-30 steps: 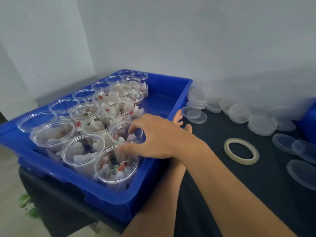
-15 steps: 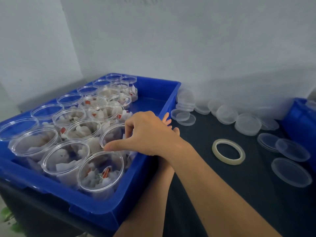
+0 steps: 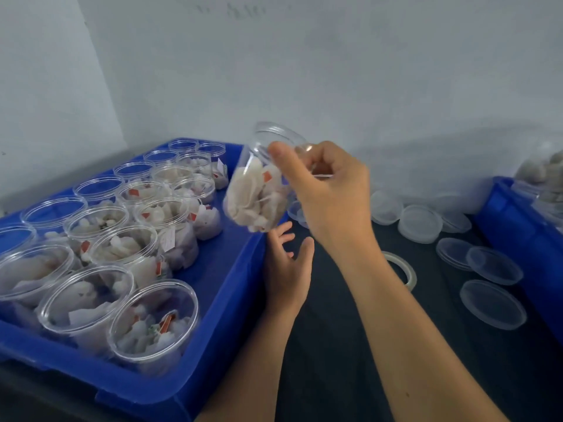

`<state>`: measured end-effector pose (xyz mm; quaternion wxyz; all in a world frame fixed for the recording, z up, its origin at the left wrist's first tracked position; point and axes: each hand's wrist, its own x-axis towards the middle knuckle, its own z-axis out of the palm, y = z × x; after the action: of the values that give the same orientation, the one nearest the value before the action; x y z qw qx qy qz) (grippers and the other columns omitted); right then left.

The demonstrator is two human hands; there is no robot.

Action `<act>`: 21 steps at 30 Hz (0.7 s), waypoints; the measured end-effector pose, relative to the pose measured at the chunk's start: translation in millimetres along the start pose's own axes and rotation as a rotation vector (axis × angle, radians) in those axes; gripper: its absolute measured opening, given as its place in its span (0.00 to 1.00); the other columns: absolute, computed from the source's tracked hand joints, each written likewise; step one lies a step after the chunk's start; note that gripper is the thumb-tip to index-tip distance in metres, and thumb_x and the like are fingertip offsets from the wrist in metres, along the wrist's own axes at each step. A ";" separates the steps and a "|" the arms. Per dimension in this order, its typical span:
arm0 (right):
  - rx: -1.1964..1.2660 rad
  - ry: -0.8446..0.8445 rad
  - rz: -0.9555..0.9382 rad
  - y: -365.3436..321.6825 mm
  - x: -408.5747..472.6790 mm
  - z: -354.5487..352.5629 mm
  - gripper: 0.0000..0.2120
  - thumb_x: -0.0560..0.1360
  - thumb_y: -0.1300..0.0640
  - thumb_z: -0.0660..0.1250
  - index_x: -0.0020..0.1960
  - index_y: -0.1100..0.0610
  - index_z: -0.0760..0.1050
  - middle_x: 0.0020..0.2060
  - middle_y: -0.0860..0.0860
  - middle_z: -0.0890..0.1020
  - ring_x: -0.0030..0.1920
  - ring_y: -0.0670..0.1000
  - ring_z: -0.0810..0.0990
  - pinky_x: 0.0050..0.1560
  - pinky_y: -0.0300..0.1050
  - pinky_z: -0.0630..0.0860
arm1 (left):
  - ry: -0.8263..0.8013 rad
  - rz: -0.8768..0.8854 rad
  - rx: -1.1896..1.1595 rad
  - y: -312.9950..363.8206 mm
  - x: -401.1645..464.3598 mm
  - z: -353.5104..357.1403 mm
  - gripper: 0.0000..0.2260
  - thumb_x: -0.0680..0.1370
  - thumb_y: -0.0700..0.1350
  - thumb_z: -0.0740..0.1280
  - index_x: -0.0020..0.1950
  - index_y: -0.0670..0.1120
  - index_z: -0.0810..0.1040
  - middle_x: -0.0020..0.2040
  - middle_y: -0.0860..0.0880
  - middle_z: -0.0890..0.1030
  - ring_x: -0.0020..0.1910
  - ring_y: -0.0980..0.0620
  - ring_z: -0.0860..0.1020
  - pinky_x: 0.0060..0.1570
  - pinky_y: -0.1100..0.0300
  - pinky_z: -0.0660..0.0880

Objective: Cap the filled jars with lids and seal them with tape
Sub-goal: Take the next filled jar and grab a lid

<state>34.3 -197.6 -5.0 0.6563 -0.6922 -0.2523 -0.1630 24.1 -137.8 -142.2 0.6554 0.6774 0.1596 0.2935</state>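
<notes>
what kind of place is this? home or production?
Likely a small hand-packing workstation: a blue crate of open filled jars, loose lids and a tape roll on a dark table against a bare wall.

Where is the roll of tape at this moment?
In the head view, the tape roll lies flat on the dark table, right of centre, partly hidden behind the right forearm, between the blue crate and the loose lids.

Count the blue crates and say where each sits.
2. The left crate holds filled jars; the right crate is cut off at the frame's right edge. Others may lie unseen.
</notes>
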 end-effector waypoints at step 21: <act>-0.273 -0.036 0.060 134.0 -42.4 -44.1 0.10 0.80 0.36 0.64 0.58 0.37 0.75 0.53 0.37 0.81 0.57 0.43 0.77 0.54 0.43 0.74 | -0.081 0.049 0.405 -11.3 9.8 12.6 0.37 0.69 0.67 0.76 0.73 0.67 0.61 0.62 0.59 0.81 0.54 0.59 0.82 0.48 0.59 0.80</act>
<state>79.7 -248.6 -135.6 0.5558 -0.7852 -0.2187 -0.1635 41.3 -141.0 -151.0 0.5043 0.8103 0.1723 0.2437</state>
